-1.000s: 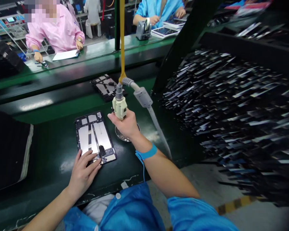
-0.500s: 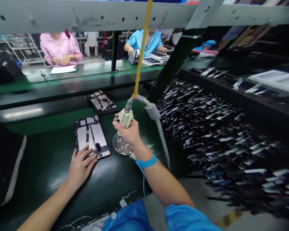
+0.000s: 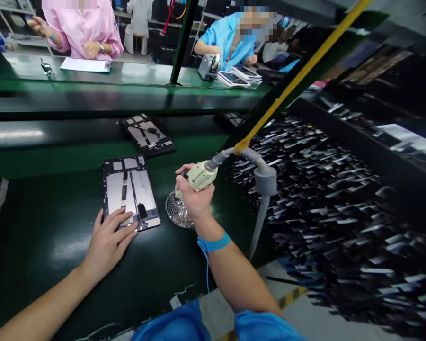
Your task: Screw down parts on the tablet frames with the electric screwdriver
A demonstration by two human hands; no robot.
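An opened tablet chassis (image 3: 129, 189) lies flat on the dark green belt, silver plates and black parts showing. My left hand (image 3: 108, 241) rests with fingers spread on its near edge. My right hand (image 3: 194, 196) is wrapped round a cream electric screwdriver (image 3: 200, 175), tilted with its tip down over a round perforated metal screw dish (image 3: 177, 213) just right of the tablet. A grey cable (image 3: 261, 189) and a yellow suspension cord (image 3: 298, 76) run from the tool's top. A blue wrist strap (image 3: 213, 242) circles my right wrist.
A second opened tablet chassis (image 3: 145, 132) lies farther back on the belt. Dark racks of thin parts (image 3: 341, 189) fill the right side. Across the line, a person in pink (image 3: 81, 28) and a person in blue (image 3: 230, 42) work beside stacked tablets (image 3: 237, 76).
The screwdriver has tilted over to the right and dropped lower over the screw dish. My left hand stays on the tablet. The view has swung, and the cord now slants to the upper right.
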